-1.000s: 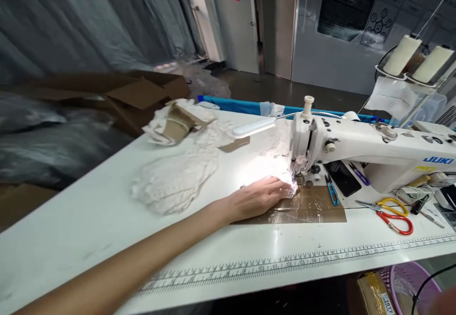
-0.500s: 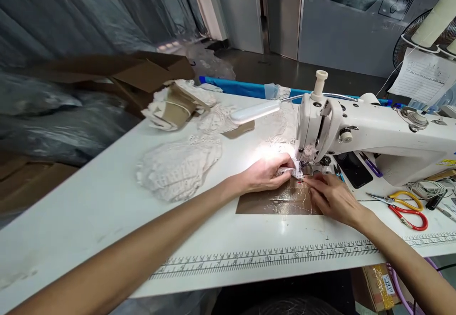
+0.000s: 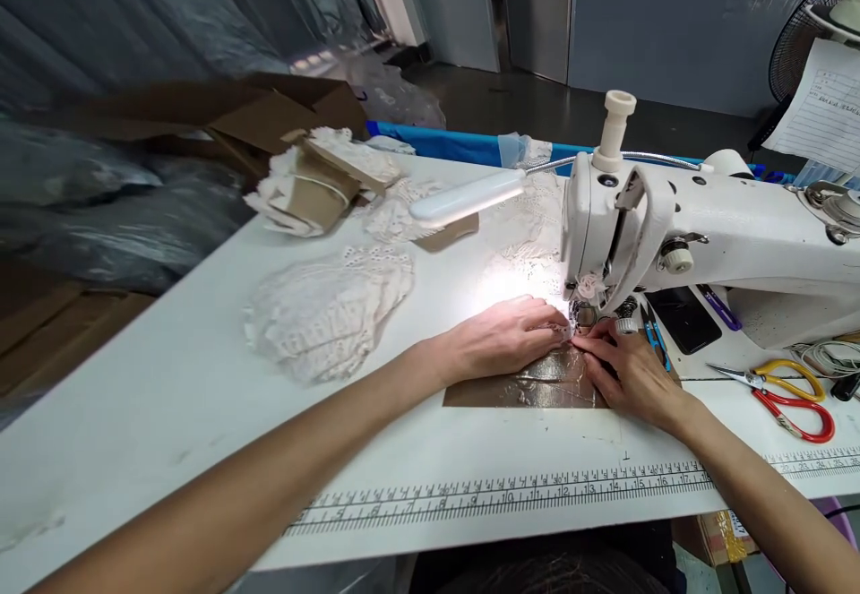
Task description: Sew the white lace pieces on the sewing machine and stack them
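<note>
A white sewing machine stands on the white table. My left hand lies on a small white lace piece just left of the needle, fingers pressed together on it. From the right, my right hand pinches the same piece with its fingertips at the presser foot. Both hands rest over a brown taped patch on the table. The lace is mostly hidden under the fingers.
A pile of white lace pieces lies left of my arm. Cardboard-wrapped lace bundles sit at the far edge. Red and yellow scissors, blue thread snips and a phone lie right of the needle. A lamp arm hangs over the table.
My right hand came into view and reached the lace at the needle. My left hand stayed on the lace and flattened. The camera tilted down and moved closer.
</note>
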`<state>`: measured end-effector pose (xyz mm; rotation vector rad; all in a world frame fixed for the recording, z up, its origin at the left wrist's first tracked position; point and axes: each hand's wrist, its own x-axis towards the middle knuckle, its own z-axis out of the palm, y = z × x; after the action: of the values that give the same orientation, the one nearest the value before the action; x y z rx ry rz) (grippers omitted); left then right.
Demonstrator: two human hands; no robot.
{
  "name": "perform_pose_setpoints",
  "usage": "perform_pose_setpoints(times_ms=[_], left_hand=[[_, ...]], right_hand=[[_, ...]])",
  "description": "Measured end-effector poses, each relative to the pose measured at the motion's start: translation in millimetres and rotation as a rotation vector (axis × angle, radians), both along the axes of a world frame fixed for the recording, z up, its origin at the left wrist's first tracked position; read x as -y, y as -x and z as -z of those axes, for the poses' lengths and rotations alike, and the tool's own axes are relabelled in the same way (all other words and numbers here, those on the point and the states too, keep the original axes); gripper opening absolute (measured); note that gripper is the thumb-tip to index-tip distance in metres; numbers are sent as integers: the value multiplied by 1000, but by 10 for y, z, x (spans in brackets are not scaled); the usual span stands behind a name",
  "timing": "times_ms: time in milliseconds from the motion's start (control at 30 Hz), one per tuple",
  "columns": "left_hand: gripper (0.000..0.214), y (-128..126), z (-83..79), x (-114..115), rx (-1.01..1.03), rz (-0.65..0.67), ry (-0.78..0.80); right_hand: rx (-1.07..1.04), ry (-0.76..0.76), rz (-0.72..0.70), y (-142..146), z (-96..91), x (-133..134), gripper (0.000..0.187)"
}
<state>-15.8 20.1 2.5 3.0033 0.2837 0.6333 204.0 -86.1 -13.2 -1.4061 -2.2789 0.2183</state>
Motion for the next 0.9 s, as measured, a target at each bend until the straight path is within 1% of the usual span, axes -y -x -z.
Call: perform_pose_setpoints(times_ms=[67, 167, 233, 267, 367, 467, 567, 633, 700, 800, 900], left_hand=[[30, -33, 18, 45, 115, -56, 92], [22, -72, 25, 86, 283, -209, 266], [21, -82, 25, 99, 337, -273, 311], [21, -83, 28, 102, 343, -274, 311], [24, -71, 51, 96, 269, -229, 265], [32, -47, 78, 69, 107, -166, 143], [35, -22, 77, 39, 7, -62, 32], [35, -10, 65, 28, 0, -21, -1], [36, -8, 58, 27, 14, -11, -42], [37, -20, 62, 42, 25, -27, -114], [34, -38, 71, 64, 59, -52, -153]], right_hand=[[4, 0, 3, -12, -3, -1, 33], [34, -7, 14, -5, -7, -6, 37], [79, -10, 21, 20, -13, -19, 39], [106, -8, 21, 37, -18, -27, 40], [179, 21, 9, 82, -38, -53, 39], [197, 52, 4, 99, -56, -56, 36], [162, 30, 7, 89, -59, -31, 35], [130, 15, 0, 78, -54, -9, 36], [99, 13, -11, 66, -43, 9, 37], [60, 11, -18, 51, -24, 23, 36], [45, 13, -14, 40, -16, 24, 33]])
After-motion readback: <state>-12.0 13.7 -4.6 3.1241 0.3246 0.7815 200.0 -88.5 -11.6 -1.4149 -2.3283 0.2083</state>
